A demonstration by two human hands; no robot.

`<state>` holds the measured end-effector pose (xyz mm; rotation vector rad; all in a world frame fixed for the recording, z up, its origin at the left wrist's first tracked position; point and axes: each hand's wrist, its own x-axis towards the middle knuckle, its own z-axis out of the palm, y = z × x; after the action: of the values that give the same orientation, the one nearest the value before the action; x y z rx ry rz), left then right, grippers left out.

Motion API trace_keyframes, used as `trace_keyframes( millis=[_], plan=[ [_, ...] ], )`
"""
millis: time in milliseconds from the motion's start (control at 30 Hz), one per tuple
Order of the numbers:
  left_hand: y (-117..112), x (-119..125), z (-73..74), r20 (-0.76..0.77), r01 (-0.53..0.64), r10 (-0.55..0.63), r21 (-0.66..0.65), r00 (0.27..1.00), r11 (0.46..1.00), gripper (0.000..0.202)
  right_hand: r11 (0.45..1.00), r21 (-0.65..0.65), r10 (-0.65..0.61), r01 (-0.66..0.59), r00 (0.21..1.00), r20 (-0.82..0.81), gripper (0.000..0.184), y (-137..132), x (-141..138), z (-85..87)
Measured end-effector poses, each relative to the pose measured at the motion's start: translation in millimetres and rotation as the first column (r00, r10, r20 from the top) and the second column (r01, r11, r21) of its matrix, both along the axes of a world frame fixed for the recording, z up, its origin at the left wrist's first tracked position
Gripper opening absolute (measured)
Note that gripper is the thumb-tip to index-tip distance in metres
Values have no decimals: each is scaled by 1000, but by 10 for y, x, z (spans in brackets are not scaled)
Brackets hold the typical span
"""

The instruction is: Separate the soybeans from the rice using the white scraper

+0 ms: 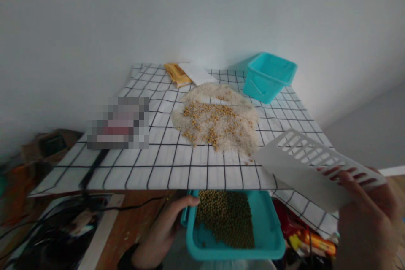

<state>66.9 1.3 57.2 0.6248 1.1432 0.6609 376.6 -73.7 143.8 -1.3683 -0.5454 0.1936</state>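
My left hand [171, 215] grips the left rim of a turquoise plastic tub [236, 254], thumb over the edge. Yellowish-brown round beans [226, 219] cover part of the tub's floor; it sits just below the table's front edge. My right hand [367, 202] is closed around a white slotted plastic sheet [300, 168], thumb lying across the slots. The sheet slants over the table's right front corner, its far edge close to a heap of pale grains [234, 130]. More yellow beans [210, 137] lie scattered through that heap.
A second turquoise tub [268, 80] stands at the back right of the checked tablecloth [133, 173]. A yellow packet [177, 74] and white paper [196, 72] lie at the back. A blurred-out object [118, 124] is on the left. Cables [91, 173] hang below.
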Motion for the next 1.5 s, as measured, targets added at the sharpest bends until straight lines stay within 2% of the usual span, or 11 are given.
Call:
trace_keyframes(
  millis=[267,400,567,733,833,933,1000,1067,1167,1367,1500],
  plan=[
    [20,54,86,-15,-4,4,11,1000,1000,7,1000,-21,-22,21,999,-24,21,-4,39,-35],
    [15,44,19,-16,18,-18,-28,1000,999,7,999,-22,23,-23,1000,-2,20,-3,35,-37],
    [6,21,-64,-22,57,-58,-55,998,997,10,997,-80,-27,21,996,-80,25,-9,-6,-8],
    [-4,-20,-66,-69,75,-66,124,995,989,11,999,-31,35,-36,999,-29,20,1,-14,26],
    [-20,-97,-69,-85,83,-67,205,994,975,10,1000,-5,-7,7,1000,-16,20,9,-11,32],
    [-31,-143,-70,-98,90,-67,256,993,963,24,999,-11,-46,46,998,-30,21,19,-7,28],
    [-24,-122,-56,-99,86,-67,204,993,975,14,998,-18,-58,58,998,-30,21,28,0,20],
    [-6,-69,-25,-87,58,-50,91,995,994,6,998,-18,-67,66,997,-30,21,34,10,11],
    [24,14,32,-57,19,-21,-32,998,999,7,999,-3,-47,47,999,-27,22,27,26,4],
    [51,46,35,10,38,-37,-60,999,998,7,993,-62,-106,102,992,-68,23,-36,85,-5],
    [39,36,33,15,14,-14,-22,1000,1000,6,997,-1,-83,83,995,-61,20,-15,99,-17]
  ],
)
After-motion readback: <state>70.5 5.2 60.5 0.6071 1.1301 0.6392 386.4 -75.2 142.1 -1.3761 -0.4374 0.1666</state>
